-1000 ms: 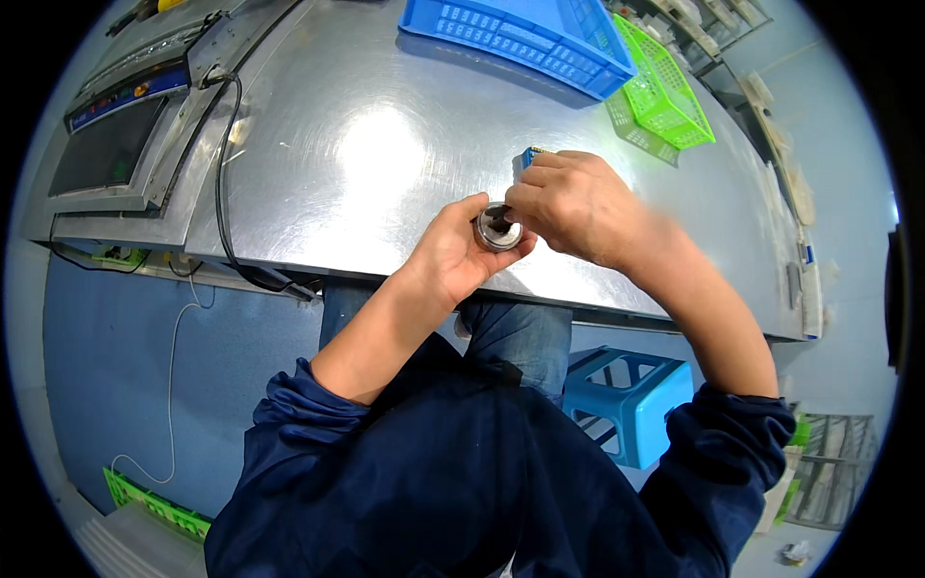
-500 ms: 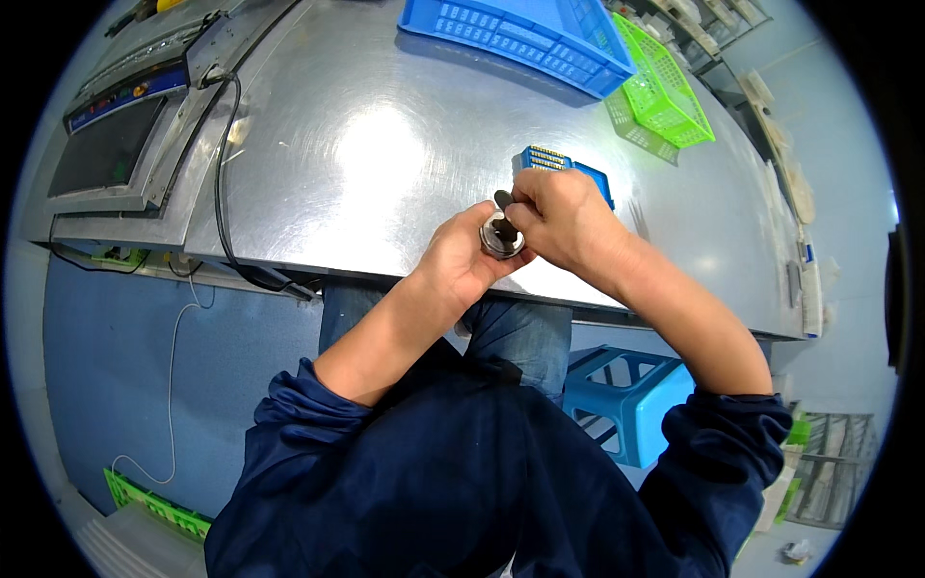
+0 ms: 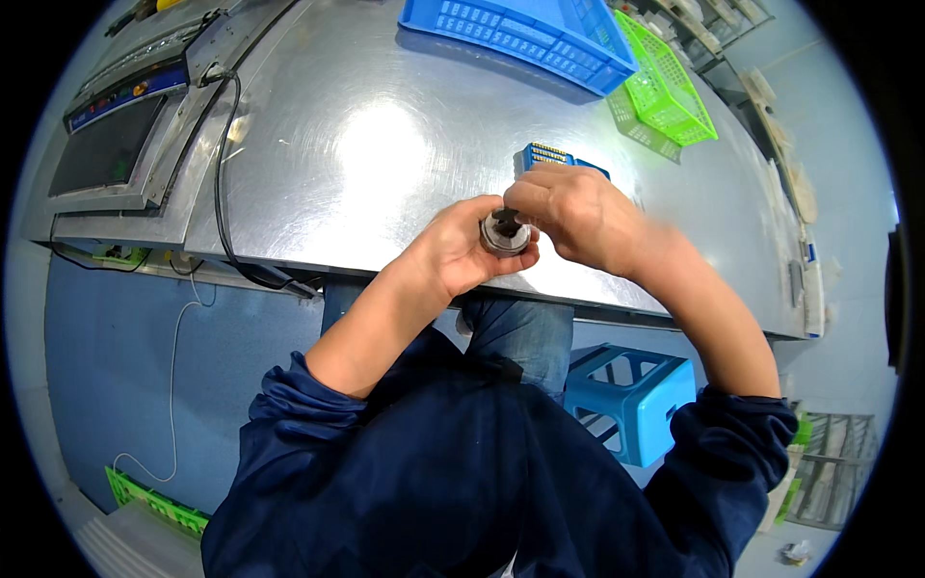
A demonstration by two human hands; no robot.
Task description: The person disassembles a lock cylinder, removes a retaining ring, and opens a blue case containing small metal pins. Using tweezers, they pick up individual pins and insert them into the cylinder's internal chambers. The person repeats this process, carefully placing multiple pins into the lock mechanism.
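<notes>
My left hand (image 3: 455, 249) is closed round a small, round metal part (image 3: 503, 247) with a hollow face turned upward, held above the near edge of the table. Over it, my right hand (image 3: 586, 218) is closed in a pinch on a dark tool (image 3: 507, 221) whose lower end reaches into the hollow. Its kind cannot be made out, as the fingers cover most of it. Just beyond my right hand lies a blue bit case (image 3: 546, 152), standing open with rows of small yellowish-ended bits; my hand hides part of it.
A shiny metal table (image 3: 318, 183) spreads in front of me. At its far side stand a blue crate (image 3: 520, 43) and a green basket (image 3: 674, 96). A machine with a dark panel (image 3: 106, 149) and a black cable (image 3: 222, 183) are on the left. A blue stool (image 3: 631, 405) stands below right.
My right hand has turned over the round part and shifted slightly right, covering the dark tool's upper end. More of the part's rim shows. My left hand still holds it, in nearly the same place.
</notes>
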